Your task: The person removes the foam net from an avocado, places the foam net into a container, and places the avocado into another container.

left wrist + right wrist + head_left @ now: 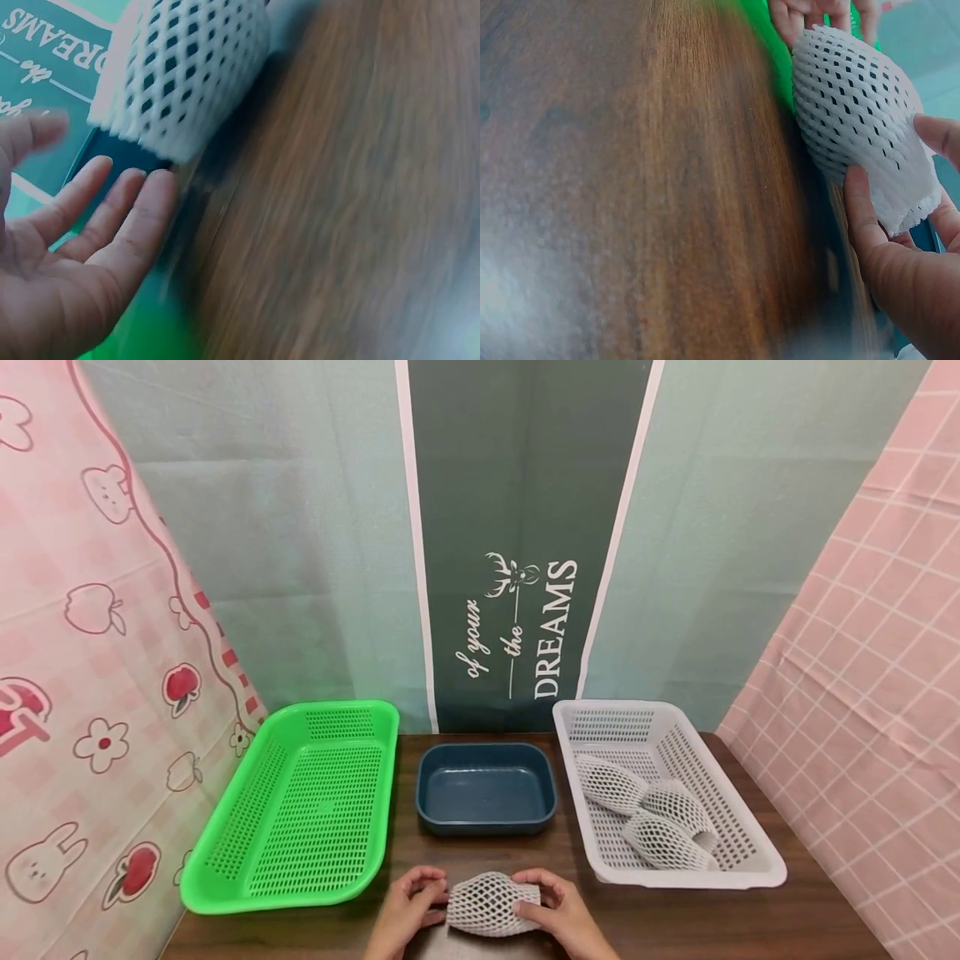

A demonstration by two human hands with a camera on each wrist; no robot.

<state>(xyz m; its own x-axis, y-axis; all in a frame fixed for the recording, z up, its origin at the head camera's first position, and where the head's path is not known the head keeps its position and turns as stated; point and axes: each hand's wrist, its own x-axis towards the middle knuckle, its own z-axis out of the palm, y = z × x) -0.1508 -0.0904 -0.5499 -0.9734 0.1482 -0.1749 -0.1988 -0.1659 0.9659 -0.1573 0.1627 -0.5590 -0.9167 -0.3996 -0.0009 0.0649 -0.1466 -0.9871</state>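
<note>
In the head view, the right hand [561,908] pinched one end of a white foam fruit net [483,906] above the wood-grain table [712,922], in front of the dark blue bin [486,827], with the left hand [411,906] at its other end. The left wrist view showed the left fingers loosely extended, gripping nothing, just beside the mesh rim. In the right wrist view, the right thumb and fingers were clamped on the net.

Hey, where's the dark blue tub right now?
In the head view, the dark blue tub sits centrally between the green basket at left and the white basket at right, beyond the foam net.
</note>
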